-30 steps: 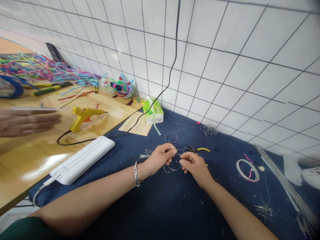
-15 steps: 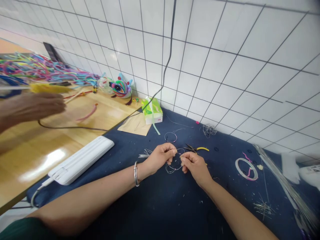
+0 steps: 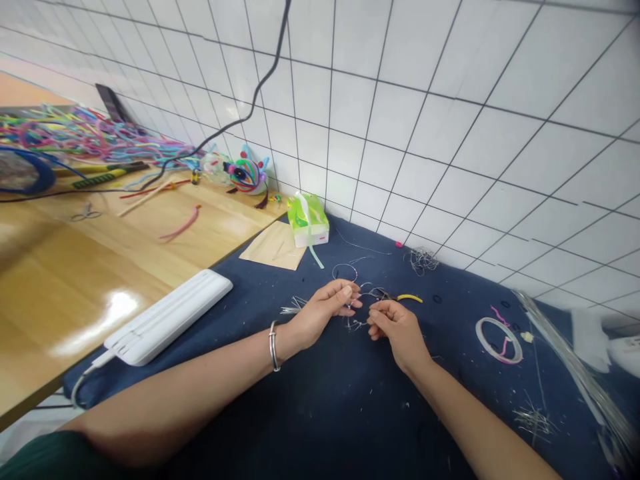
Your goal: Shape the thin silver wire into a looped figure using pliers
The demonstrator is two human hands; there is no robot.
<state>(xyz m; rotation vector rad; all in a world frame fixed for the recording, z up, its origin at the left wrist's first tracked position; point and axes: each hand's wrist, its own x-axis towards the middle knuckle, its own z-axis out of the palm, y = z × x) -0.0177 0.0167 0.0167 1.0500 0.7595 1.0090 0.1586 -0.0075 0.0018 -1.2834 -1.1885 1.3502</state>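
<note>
Over the dark blue cloth, my left hand (image 3: 327, 308) has its thumb and fingers closed around a thin silvery wire (image 3: 371, 294). Opposite it, my right hand (image 3: 397, 327) pinches the same fine wire between thumb and forefinger. Small pink beads seem to sit on the wire, though its ends are too fine to follow. Just beyond my left hand lies a beaded wire ring (image 3: 357, 273). Yellow-handled pliers (image 3: 410, 298) lie behind my right hand, their jaws partly behind the wire.
A white power bank (image 3: 170, 317) with a cable lies at left. Behind are a tissue pack (image 3: 309, 223) and brown paper (image 3: 275, 245). A wire tangle (image 3: 423, 261), tape roll (image 3: 481, 333) and long wire bundle (image 3: 560, 353) lie rightward. Scissors (image 3: 86, 212) rest on the wooden table.
My hands have moved slightly apart, and the wire between them has shifted. Another person's hand at left has gone from view. The hanging black cable has swung left.
</note>
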